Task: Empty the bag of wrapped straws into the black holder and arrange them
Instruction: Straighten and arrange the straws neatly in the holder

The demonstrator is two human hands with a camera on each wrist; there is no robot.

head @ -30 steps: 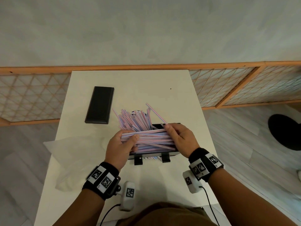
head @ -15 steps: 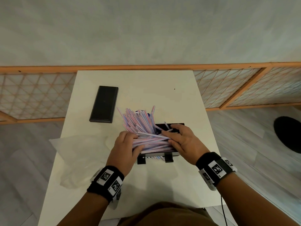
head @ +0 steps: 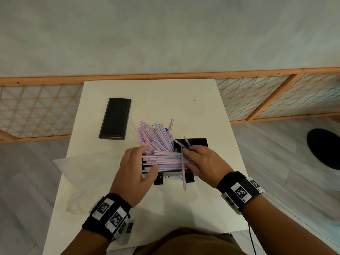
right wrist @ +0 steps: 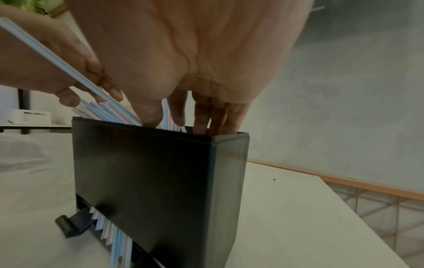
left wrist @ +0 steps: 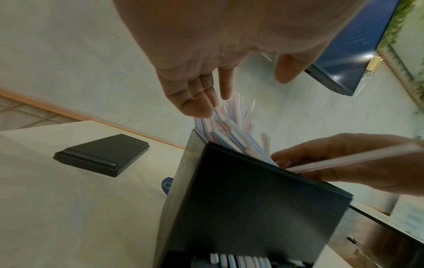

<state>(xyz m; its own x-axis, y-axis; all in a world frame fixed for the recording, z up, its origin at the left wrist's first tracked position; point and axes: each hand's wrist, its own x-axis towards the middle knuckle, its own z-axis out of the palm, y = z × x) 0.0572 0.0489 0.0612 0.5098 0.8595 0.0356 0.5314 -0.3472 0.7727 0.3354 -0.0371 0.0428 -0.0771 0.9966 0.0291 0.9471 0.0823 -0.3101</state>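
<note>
Both hands, left (head: 135, 169) and right (head: 206, 163), fingers straight, press straws (head: 161, 159) at the holder (right wrist: 146, 181) rim.

We see a pale grey-green plaster wall (head: 165, 34) filling the upper half of the head view, from nine o'clock across to three. Along its foot runs a low wooden lattice screen (head: 36, 111) with orange frames and pale panels, continuing on the three o'clock side (head: 276, 96). The floor (head: 276, 162) is light grey planking, and a dark round shape (head: 323, 148) lies on it at about three o'clock; we cannot tell what it is. A white desk (head: 147, 92) stands against the screen at centre. In the left wrist view we make out a dark screen (left wrist: 351, 50) and green foliage (left wrist: 403, 21) towards one o'clock. Light is soft and even.
</note>
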